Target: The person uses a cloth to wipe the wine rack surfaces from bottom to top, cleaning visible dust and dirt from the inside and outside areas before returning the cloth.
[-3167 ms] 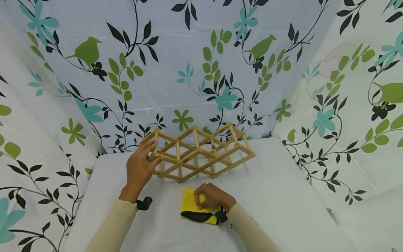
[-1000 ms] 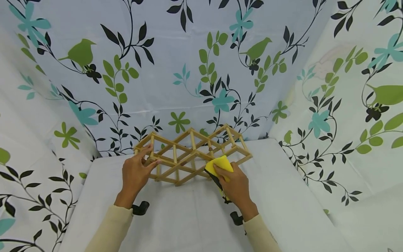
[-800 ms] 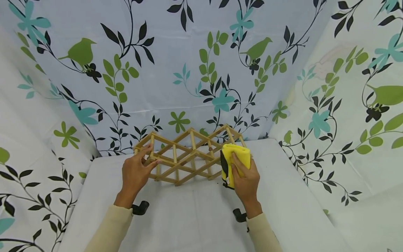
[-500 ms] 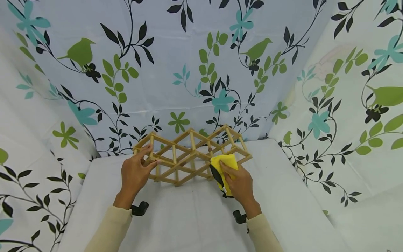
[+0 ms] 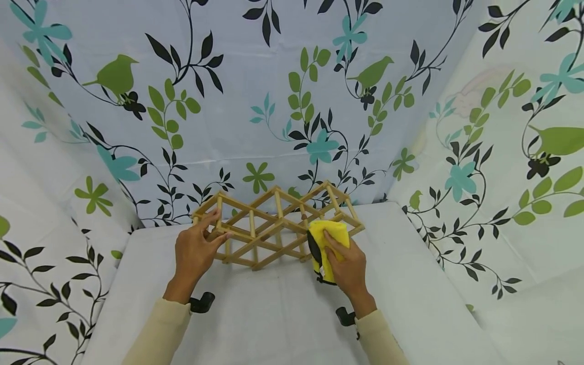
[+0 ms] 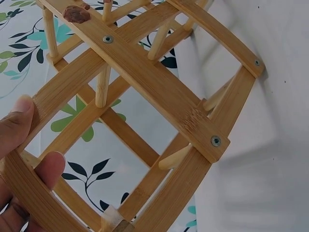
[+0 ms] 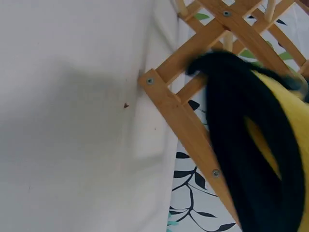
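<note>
A folding wooden wine rack (image 5: 280,222) of crossed slats and round dowels stands at the back of the table. My left hand (image 5: 193,253) grips its left end, thumb and fingers around a slat (image 6: 70,89) in the left wrist view. With my right hand (image 5: 352,268) I hold a folded yellow cloth (image 5: 318,234) with a black border against the front right part of the rack, covering some slats. The right wrist view shows the cloth's dark edge (image 7: 231,140) over the slats; that hand is hidden there. A brown smear (image 6: 76,14) marks one slat.
The white-covered table (image 5: 274,319) extends in front of the rack. Behind it hangs a patterned curtain (image 5: 219,132), with more of the same fabric at both sides. A small brown speck (image 7: 126,105) lies on the table covering.
My right hand has lifted the cloth from the table to the rack, moved it right, then left, and now slightly right again along the slats. The left hand keeps its grip.
</note>
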The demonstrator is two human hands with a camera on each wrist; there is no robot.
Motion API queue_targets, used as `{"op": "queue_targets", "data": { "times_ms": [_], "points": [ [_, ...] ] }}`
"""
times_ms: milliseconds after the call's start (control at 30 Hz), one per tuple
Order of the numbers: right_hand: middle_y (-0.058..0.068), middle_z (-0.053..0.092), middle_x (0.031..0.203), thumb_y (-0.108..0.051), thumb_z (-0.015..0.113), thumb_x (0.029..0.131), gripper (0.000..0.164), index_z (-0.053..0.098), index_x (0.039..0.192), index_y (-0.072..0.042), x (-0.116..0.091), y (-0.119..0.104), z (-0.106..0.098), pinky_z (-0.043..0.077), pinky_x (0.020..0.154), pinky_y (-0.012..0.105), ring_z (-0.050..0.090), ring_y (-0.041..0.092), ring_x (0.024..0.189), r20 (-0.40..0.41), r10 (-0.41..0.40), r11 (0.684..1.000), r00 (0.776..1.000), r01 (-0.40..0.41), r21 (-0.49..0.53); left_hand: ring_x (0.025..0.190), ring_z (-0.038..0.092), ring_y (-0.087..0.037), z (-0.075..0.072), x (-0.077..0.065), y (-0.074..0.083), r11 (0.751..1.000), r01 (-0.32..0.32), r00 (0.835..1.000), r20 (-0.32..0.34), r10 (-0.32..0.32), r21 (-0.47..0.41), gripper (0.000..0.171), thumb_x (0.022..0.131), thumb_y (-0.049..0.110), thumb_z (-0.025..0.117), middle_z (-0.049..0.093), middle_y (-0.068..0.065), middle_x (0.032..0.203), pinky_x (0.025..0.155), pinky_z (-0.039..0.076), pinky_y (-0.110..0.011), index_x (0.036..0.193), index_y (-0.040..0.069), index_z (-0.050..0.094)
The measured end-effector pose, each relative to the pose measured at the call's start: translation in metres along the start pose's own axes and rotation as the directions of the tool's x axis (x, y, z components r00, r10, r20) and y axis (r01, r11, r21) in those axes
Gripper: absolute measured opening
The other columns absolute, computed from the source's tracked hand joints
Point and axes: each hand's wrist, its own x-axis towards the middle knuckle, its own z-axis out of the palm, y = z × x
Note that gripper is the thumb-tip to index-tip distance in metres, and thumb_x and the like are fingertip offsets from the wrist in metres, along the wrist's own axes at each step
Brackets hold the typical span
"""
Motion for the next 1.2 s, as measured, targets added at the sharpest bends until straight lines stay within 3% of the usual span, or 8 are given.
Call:
{"op": "queue_targets", "data": {
  "times_ms": [167, 300, 433, 600, 700, 1000, 1100, 1200],
  "points": [
    [0.01, 0.061, 0.136, -0.003, 0.076, 0.086, 0.05, 0.065, 0.133, -0.017, 0.005, -0.002, -0.001, 0.057, 0.093, 0.032, 0.064, 0.028, 0.117, -0.133, 0.054, 0.996, 0.99, -0.043, 0.083, 0.057, 0.061, -0.013, -0.001, 0.001, 0.0, 1.0, -0.011, 1.0, -0.003, 0.011, -0.005, 0.066, 0.074, 0.028, 0.088, 0.064, -0.003, 0.137, 0.04, 0.038, -0.024, 0.135, 0.016, 0.064],
    [0.004, 0.065, 0.13, -0.012, 0.078, 0.087, 0.049, 0.066, 0.13, -0.031, -0.007, 0.003, 0.006, 0.059, 0.09, 0.04, 0.065, 0.022, 0.114, 0.071, 0.11, 0.994, 0.991, -0.11, -0.009, 0.056, 0.06, -0.013, -0.002, 0.0, 0.0, 1.0, -0.014, 1.0, -0.006, 0.014, -0.005, 0.067, 0.074, 0.027, 0.088, 0.063, -0.003, 0.138, 0.04, 0.039, -0.024, 0.135, 0.017, 0.064],
    [0.002, 0.066, 0.127, -0.014, 0.08, 0.085, 0.05, 0.067, 0.129, -0.033, -0.014, 0.002, 0.003, 0.059, 0.089, 0.04, 0.066, 0.02, 0.112, 0.183, 0.051, 0.998, 0.982, -0.045, -0.035, 0.058, 0.062, -0.015, -0.002, 0.0, 0.001, 1.0, -0.015, 1.0, -0.002, 0.015, -0.01, 0.067, 0.074, 0.027, 0.088, 0.062, -0.003, 0.139, 0.041, 0.04, -0.024, 0.135, 0.016, 0.063],
    [0.014, 0.063, 0.13, 0.001, 0.078, 0.083, 0.049, 0.068, 0.129, -0.012, 0.004, -0.006, -0.016, 0.059, 0.089, 0.029, 0.066, 0.03, 0.111, -0.057, -0.026, 0.992, 0.998, 0.032, 0.119, 0.059, 0.063, -0.015, -0.002, 0.001, 0.0, 1.0, -0.023, 1.0, -0.004, 0.023, -0.016, 0.066, 0.074, 0.027, 0.088, 0.062, -0.003, 0.139, 0.041, 0.039, -0.023, 0.135, 0.016, 0.064],
    [0.013, 0.062, 0.13, 0.001, 0.076, 0.085, 0.049, 0.066, 0.131, -0.014, 0.017, -0.001, -0.027, 0.055, 0.09, 0.019, 0.065, 0.028, 0.111, -0.174, 0.006, 0.994, 0.985, 0.013, 0.112, 0.058, 0.063, -0.015, -0.003, 0.0, 0.001, 1.0, -0.025, 1.0, -0.006, 0.025, -0.016, 0.066, 0.074, 0.027, 0.088, 0.062, -0.003, 0.14, 0.041, 0.039, -0.024, 0.135, 0.016, 0.064],
    [0.018, 0.068, 0.115, -0.007, 0.079, 0.084, 0.05, 0.066, 0.13, -0.023, 0.013, 0.034, -0.033, 0.059, 0.078, 0.045, 0.067, 0.031, 0.097, -0.205, 0.165, 0.954, 0.965, -0.209, -0.213, 0.056, 0.06, -0.012, -0.002, 0.001, 0.0, 1.0, -0.012, 1.0, 0.001, 0.012, -0.015, 0.065, 0.075, 0.028, 0.087, 0.068, -0.004, 0.13, 0.04, 0.038, -0.024, 0.134, 0.016, 0.064],
    [0.017, 0.068, 0.106, -0.006, 0.079, 0.083, 0.051, 0.068, 0.128, -0.027, 0.006, 0.039, -0.034, 0.056, 0.07, 0.038, 0.066, 0.028, 0.088, -0.261, 0.172, 0.932, 0.95, -0.242, -0.268, 0.056, 0.061, -0.012, -0.002, 0.001, -0.002, 1.0, -0.018, 1.0, -0.001, 0.018, -0.018, 0.064, 0.075, 0.028, 0.087, 0.07, -0.004, 0.128, 0.041, 0.038, -0.023, 0.134, 0.015, 0.065],
    [0.016, 0.067, 0.114, -0.008, 0.077, 0.086, 0.051, 0.066, 0.131, -0.029, 0.006, 0.036, -0.036, 0.057, 0.077, 0.027, 0.067, 0.025, 0.096, -0.265, 0.125, 0.964, 0.956, -0.18, -0.195, 0.057, 0.062, -0.013, -0.001, 0.002, 0.0, 1.0, -0.02, 1.0, -0.006, 0.02, -0.019, 0.065, 0.075, 0.027, 0.088, 0.071, -0.004, 0.125, 0.041, 0.039, -0.023, 0.134, 0.015, 0.065]
  ]
}}
